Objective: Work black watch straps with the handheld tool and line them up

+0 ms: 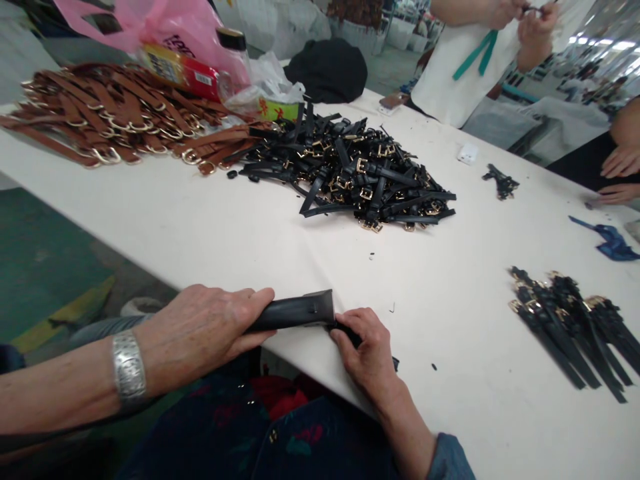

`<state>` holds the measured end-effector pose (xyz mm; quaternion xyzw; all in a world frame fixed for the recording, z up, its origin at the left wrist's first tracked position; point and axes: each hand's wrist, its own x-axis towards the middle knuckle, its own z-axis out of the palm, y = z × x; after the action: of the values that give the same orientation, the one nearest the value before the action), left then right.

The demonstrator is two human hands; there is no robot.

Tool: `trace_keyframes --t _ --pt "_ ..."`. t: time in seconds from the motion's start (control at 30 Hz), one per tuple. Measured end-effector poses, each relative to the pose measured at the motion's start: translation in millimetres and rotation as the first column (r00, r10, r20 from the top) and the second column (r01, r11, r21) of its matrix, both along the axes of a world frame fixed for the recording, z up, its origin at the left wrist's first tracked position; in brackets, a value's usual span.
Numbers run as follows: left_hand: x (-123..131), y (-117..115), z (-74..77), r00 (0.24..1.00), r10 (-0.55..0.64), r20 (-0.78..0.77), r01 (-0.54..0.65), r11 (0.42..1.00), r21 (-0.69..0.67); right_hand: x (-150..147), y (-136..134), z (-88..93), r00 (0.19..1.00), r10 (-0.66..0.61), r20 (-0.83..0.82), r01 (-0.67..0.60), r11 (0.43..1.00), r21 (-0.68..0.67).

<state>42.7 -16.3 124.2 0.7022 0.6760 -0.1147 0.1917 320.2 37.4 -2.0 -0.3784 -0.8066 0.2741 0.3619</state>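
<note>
My left hand (215, 323), with a wide silver bracelet at the wrist, is closed around a long black hand tool (295, 312) with a flat, flared end. Its exact kind I cannot make out. Right at that end, my right hand (367, 347) pinches a small black strap (351, 333), mostly hidden by the fingers. Both hands are over the near table edge. Beyond them lies a big heap of black buckle straps (370, 173) with gold buckles. To the right, black straps in rows (565, 327) lie side by side.
Brown buckle belts (115, 113) are piled at the far left, beside a pink plastic bag (170, 30) and a lidded jar (235, 57). A black cap (327, 70) lies behind the heap. Across the white table (225, 227) a co-worker (465, 60) stands; another person's hands (623, 173) show at right.
</note>
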Motion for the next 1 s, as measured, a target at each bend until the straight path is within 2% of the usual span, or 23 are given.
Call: trace_keyframes --t 0.13,0.23,0.37,0.53,0.7,0.83,0.93,1.0 --pt "-6.3 -4.6 -12.7 1.0 0.019 0.003 -0.019 0.999 0.027 -1.4 -1.5 -1.5 1.0 -0.031 0.004 0.031 1.0 0.005" --pt "-14.3 -7.4 -7.3 0.998 0.023 -0.062 -0.025 0.999 -0.03 -2.3 -2.1 -1.3 0.999 -0.04 -0.002 0.04 0.999 0.003" --pt "-26.2 -18.2 0.2 0.992 0.081 -0.097 -0.078 0.996 0.041 -2.8 -1.9 -0.7 1.0 -0.023 -0.013 0.023 1.0 -0.001" --pt "-24.8 -31.3 -7.3 0.998 0.022 -0.059 -0.02 1.0 0.023 -3.2 -2.1 -1.8 1.0 -0.018 -0.003 0.018 1.0 -0.005" --pt "-9.1 -19.6 -5.1 0.999 0.02 0.04 -0.021 1.0 0.023 -4.1 -2.7 -1.5 0.999 -0.035 -0.01 0.035 0.999 -0.012" --pt "-6.1 -6.0 -2.3 0.997 0.062 0.049 -0.061 0.998 -0.014 -2.9 -1.0 -0.6 1.0 -0.015 -0.015 0.015 1.0 0.005" --pt "-12.4 -7.2 -5.2 0.994 0.111 -0.003 -0.111 0.994 0.009 -1.3 0.4 0.3 1.0 0.005 -0.006 -0.005 1.0 0.017" --pt "-18.1 -14.1 -7.8 0.995 0.102 -0.014 -0.102 0.994 0.034 -0.7 0.7 1.0 1.0 0.01 0.005 -0.01 1.0 0.012"
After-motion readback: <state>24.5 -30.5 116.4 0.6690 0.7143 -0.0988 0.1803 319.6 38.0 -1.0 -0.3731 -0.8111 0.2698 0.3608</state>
